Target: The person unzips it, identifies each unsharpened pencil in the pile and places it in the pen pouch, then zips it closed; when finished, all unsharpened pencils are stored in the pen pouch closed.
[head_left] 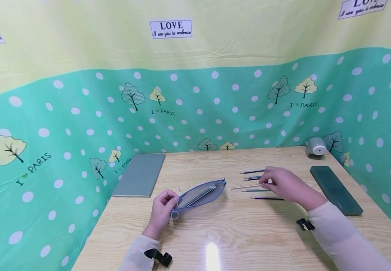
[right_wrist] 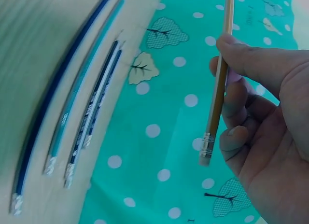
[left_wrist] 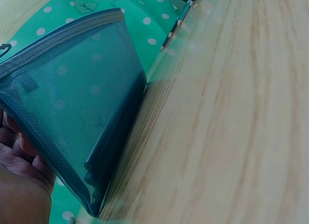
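My left hand [head_left: 163,209] grips one end of a blue mesh zipper pouch [head_left: 209,196], whose mouth gapes upward. Inside the pouch lie a few pencils [head_left: 200,196]; the left wrist view shows them as dark shapes low in the mesh. Between thumb and fingers, my right hand [head_left: 285,185] pinches a yellow-brown pencil [right_wrist: 217,96] with a metal band and eraser at its end. That pencil is raised off the table, right of the pouch. Several other pencils, a dark blue pencil [right_wrist: 48,96] and a teal pencil [right_wrist: 79,84] among them, lie around and below the right hand.
A dark green oblong case [head_left: 335,190] lies right of the right hand. Behind it stands a grey pencil sharpener [head_left: 316,148]. On the left, a grey notebook [head_left: 140,175] lies near the table's edge. Patterned cloth [head_left: 195,124] hangs around the wooden table [head_left: 242,241].
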### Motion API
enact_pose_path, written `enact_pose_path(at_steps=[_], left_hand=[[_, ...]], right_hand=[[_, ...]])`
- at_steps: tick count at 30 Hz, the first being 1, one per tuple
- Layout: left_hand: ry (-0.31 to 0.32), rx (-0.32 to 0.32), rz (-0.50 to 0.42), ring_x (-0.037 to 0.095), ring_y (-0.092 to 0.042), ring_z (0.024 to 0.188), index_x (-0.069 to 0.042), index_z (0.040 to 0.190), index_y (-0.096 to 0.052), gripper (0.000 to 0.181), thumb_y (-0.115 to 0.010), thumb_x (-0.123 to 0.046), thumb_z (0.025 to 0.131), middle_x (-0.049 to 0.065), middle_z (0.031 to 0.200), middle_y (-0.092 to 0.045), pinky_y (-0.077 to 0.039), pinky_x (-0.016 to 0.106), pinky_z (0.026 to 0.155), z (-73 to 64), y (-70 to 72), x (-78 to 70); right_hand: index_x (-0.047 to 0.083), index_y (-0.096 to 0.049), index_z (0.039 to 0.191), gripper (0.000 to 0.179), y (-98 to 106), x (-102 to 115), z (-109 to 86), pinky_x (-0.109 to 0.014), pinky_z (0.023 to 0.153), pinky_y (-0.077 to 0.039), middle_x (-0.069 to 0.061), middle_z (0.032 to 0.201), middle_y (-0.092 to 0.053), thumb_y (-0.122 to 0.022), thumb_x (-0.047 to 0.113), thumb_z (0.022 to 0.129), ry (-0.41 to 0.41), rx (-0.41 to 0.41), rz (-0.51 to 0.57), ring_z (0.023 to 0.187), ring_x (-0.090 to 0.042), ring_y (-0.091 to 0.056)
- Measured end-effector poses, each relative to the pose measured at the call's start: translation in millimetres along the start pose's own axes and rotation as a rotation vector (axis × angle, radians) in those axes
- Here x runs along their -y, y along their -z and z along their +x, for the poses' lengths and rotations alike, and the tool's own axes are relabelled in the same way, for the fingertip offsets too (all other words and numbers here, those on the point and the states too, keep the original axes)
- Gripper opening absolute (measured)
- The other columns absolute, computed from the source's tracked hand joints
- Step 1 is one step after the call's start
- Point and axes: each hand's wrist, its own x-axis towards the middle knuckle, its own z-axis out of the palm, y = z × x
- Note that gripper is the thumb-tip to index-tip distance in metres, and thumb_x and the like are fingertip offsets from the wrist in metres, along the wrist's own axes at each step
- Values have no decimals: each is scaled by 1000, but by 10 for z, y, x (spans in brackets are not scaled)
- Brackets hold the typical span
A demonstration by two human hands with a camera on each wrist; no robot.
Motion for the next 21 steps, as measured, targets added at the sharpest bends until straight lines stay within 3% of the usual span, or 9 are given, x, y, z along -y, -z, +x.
enact_pose_path(at_steps=[9, 21], left_hand=[[2, 0, 0, 9, -56, 73, 11, 94, -62, 8, -64, 4, 97, -1, 81, -62, -47, 21, 69, -5, 10, 2], [-1, 14, -14, 9, -57, 75, 13, 95, -61, 10, -63, 4, 98, 0, 83, -63, -48, 21, 70, 2, 4, -3]], right_hand=[[25, -78, 93, 15, 34, 144, 184, -33, 72, -52, 16, 89, -59, -82, 11, 91, 52, -41, 31, 77, -3, -57], [23, -78, 91, 11, -97, 370, 367, -32, 72, -52, 17, 89, -59, -83, 14, 91, 126, -47, 14, 76, -2, -57]])
